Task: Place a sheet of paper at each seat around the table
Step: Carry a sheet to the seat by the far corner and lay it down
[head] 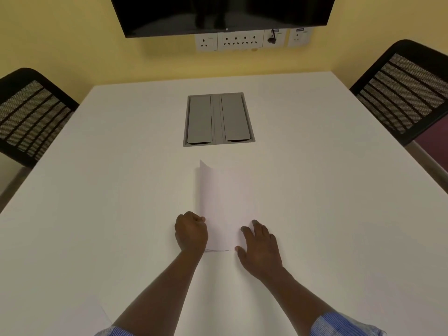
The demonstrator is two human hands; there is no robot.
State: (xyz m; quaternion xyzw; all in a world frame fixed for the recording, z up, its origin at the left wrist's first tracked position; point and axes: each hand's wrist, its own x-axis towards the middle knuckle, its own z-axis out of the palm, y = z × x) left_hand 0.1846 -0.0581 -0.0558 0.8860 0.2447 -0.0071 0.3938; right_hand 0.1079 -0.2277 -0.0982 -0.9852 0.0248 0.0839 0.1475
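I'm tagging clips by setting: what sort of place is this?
Most likely a small meeting room: a white table with a grey cable hatch set into it, a mesh-backed left chair and right chair beside it, and a dark screen on the wall.

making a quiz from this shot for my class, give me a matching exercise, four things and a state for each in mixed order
Things:
1. left hand
2. right hand
3. sheet of paper
4. screen

States:
a. dark, mounted on the wall
b. fingers spread, lying flat
c. fingers curled, pinching an edge
d. left side lifted and curling over

Pairs: 1-c, 2-b, 3-d, 4-a
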